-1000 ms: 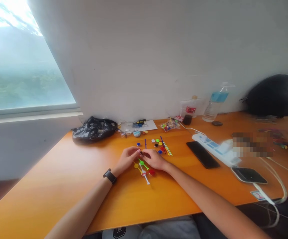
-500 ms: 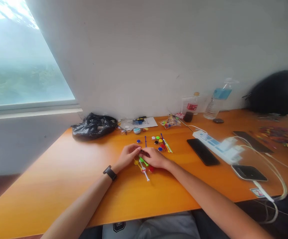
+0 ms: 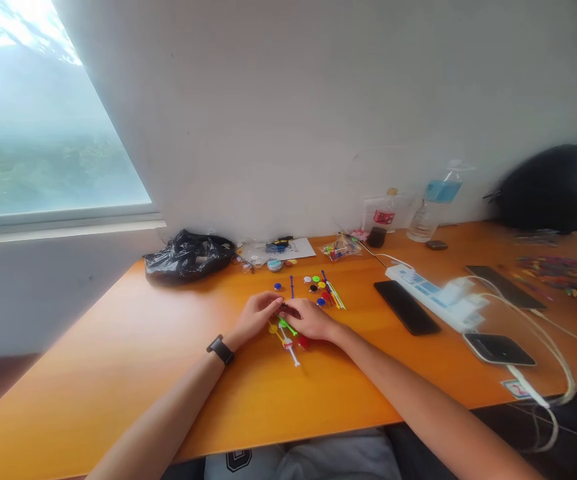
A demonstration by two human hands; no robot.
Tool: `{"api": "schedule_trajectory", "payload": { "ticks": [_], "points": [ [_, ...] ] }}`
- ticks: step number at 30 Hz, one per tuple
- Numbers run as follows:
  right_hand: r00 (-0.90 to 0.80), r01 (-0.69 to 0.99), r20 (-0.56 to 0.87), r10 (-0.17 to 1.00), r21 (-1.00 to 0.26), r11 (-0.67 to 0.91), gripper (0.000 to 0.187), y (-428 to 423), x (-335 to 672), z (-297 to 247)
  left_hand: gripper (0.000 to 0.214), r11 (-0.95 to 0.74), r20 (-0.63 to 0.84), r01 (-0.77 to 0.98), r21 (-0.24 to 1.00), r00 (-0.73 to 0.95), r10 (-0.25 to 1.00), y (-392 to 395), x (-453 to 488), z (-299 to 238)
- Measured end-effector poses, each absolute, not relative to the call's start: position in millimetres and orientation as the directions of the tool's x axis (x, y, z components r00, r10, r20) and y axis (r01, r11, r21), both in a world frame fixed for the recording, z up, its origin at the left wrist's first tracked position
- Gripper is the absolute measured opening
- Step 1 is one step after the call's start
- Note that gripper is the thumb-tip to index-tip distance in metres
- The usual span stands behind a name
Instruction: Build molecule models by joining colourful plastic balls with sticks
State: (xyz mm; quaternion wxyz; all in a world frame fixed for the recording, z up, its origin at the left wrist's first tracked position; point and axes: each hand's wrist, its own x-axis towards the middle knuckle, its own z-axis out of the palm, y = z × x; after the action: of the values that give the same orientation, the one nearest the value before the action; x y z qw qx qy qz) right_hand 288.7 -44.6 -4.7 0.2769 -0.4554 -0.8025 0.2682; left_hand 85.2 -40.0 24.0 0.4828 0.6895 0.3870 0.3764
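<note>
My left hand [image 3: 257, 316] and my right hand [image 3: 310, 319] meet fingertip to fingertip over the orange table [image 3: 118, 373]. Both pinch a small dark piece [image 3: 283, 307] between them. Under the hands lies a small assembly of coloured sticks and discs [image 3: 287, 337], with yellow, green, white and red parts. Just beyond the hands are loose coloured discs and sticks [image 3: 321, 287]. A black watch [image 3: 220, 350] is on my left wrist.
A black plastic bag [image 3: 187, 253] lies at the back left. Papers and small parts [image 3: 281, 250] sit by the wall. To the right are a black phone [image 3: 406, 306], a white power strip [image 3: 436, 296], a second phone on a cable [image 3: 498, 348], bottles [image 3: 431, 207], and a black backpack [image 3: 546, 190].
The hands stay pinched together at the same spot. The view has shifted slightly; nothing on the table has moved.
</note>
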Motion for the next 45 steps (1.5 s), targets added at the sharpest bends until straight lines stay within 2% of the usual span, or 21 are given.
{"api": "schedule_trajectory", "payload": {
  "ticks": [9,19,45],
  "points": [
    [-0.450,0.588,0.194,0.872,-0.670,0.453,0.018,-45,290,-3,0.050,-0.245,0.144,0.186,0.951,0.437,0.888,-39,85,22],
    [-0.466,0.640,0.174,0.868,-0.611,0.466,0.020,-49,290,2,0.050,-0.308,0.185,0.218,0.926,0.448,0.875,-34,84,15],
    [-0.489,0.628,0.180,0.853,-0.607,0.488,0.022,-49,292,2,0.047,-0.353,0.212,0.256,0.900,0.449,0.868,-35,86,13]
  ]
}}
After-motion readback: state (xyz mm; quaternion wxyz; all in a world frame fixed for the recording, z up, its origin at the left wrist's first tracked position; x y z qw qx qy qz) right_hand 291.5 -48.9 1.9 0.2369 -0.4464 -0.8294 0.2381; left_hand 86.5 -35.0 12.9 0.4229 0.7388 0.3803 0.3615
